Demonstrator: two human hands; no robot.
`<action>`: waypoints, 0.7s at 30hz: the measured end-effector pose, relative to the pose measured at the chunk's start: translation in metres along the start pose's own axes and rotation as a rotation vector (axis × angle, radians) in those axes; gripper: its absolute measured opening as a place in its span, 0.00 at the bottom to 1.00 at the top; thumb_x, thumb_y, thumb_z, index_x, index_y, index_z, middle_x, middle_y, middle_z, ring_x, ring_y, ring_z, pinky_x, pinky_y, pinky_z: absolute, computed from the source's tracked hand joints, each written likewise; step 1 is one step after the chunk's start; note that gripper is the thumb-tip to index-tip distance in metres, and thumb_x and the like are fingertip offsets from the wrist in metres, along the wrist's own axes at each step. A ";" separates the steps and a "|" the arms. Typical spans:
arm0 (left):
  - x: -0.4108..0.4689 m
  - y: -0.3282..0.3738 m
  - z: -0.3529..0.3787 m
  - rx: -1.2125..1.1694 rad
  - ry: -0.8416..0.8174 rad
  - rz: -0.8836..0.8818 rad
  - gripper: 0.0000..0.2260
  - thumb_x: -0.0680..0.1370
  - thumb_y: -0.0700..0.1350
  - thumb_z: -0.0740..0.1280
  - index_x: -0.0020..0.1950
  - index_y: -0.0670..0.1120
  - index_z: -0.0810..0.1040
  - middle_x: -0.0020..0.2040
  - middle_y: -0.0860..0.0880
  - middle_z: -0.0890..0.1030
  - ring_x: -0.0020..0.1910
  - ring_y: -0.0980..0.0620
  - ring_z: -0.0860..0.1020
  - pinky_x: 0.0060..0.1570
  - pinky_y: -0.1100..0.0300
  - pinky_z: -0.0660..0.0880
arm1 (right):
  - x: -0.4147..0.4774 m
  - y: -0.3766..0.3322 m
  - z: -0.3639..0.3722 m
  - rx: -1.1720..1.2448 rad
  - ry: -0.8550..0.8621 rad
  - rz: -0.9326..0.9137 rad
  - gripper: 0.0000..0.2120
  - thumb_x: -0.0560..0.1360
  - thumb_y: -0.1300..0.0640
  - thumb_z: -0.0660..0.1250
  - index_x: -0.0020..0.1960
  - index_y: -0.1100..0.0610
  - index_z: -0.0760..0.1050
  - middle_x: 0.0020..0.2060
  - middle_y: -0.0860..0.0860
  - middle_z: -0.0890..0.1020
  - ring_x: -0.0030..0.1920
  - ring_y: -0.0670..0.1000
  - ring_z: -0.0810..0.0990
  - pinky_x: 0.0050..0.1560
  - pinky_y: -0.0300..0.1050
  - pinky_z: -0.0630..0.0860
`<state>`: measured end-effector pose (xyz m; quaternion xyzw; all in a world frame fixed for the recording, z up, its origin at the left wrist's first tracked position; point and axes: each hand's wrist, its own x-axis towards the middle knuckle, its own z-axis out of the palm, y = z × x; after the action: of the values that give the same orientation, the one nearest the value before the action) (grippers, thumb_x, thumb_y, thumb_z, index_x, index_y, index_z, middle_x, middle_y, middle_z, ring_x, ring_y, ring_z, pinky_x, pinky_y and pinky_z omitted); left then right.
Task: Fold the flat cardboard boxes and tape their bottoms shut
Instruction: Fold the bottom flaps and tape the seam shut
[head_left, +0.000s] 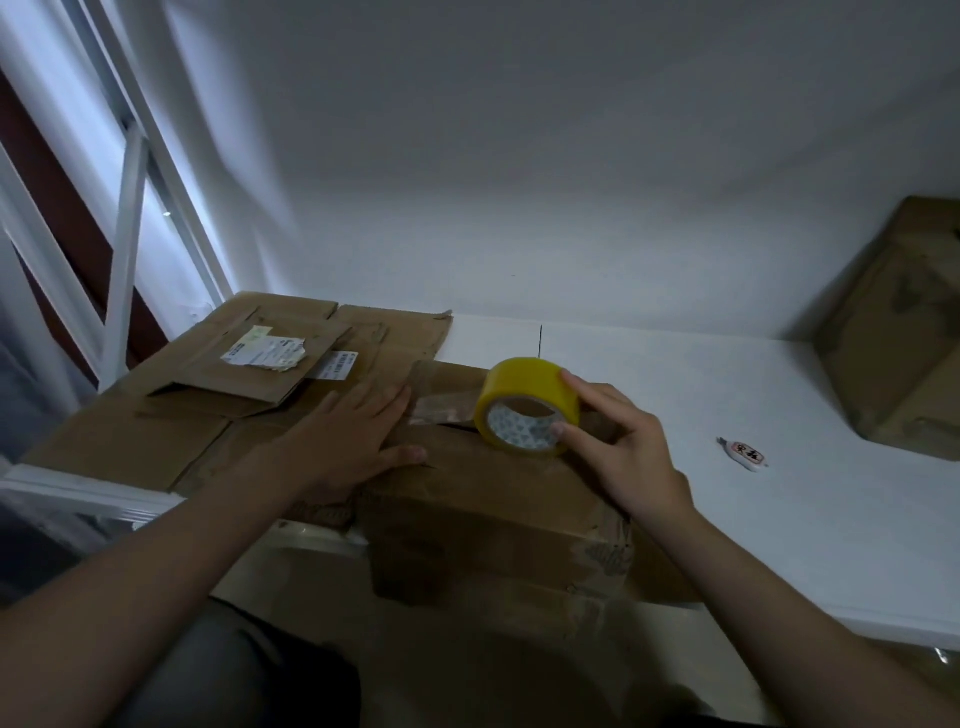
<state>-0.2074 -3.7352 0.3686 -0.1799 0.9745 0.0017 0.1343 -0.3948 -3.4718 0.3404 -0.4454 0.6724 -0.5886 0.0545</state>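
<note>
Two hands work: left hand (345, 441) presses flat on the cardboard box (483, 499); right hand (628, 452) grips the yellow tape roll (527, 405).

Free table (675, 374) between the middle box (493, 493) and the big box (904, 338) at far right — only a small cutter (743, 453) lies there. Left side blocked by flat cardboard (156, 441), beside the window frame (127, 249). Back closed by the wall (519, 156). Middle box top taken — left hand (353, 436), tape roll (524, 389), right hand (634, 457).
</note>
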 end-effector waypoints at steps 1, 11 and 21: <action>-0.004 0.004 0.002 -0.014 0.012 0.011 0.47 0.70 0.77 0.37 0.82 0.51 0.38 0.81 0.54 0.35 0.80 0.53 0.37 0.79 0.44 0.45 | 0.001 0.000 0.003 -0.006 -0.010 -0.004 0.27 0.74 0.49 0.73 0.72 0.46 0.74 0.61 0.44 0.80 0.64 0.48 0.76 0.64 0.49 0.77; -0.011 0.030 0.015 -0.100 0.056 -0.041 0.46 0.71 0.74 0.36 0.83 0.49 0.40 0.81 0.53 0.36 0.79 0.57 0.35 0.79 0.42 0.47 | 0.032 -0.016 -0.018 -0.378 -0.234 -0.276 0.25 0.75 0.58 0.75 0.70 0.46 0.76 0.55 0.47 0.77 0.52 0.46 0.78 0.51 0.43 0.77; -0.005 0.039 0.019 0.058 0.108 -0.017 0.49 0.70 0.76 0.31 0.83 0.47 0.40 0.82 0.50 0.36 0.80 0.53 0.35 0.78 0.40 0.39 | 0.033 -0.019 -0.042 -0.352 -0.259 -0.101 0.28 0.75 0.64 0.72 0.67 0.38 0.76 0.55 0.47 0.77 0.56 0.49 0.76 0.50 0.55 0.79</action>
<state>-0.2119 -3.6959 0.3495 -0.1839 0.9784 -0.0377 0.0866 -0.4297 -3.4610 0.3836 -0.5529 0.7292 -0.4019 0.0322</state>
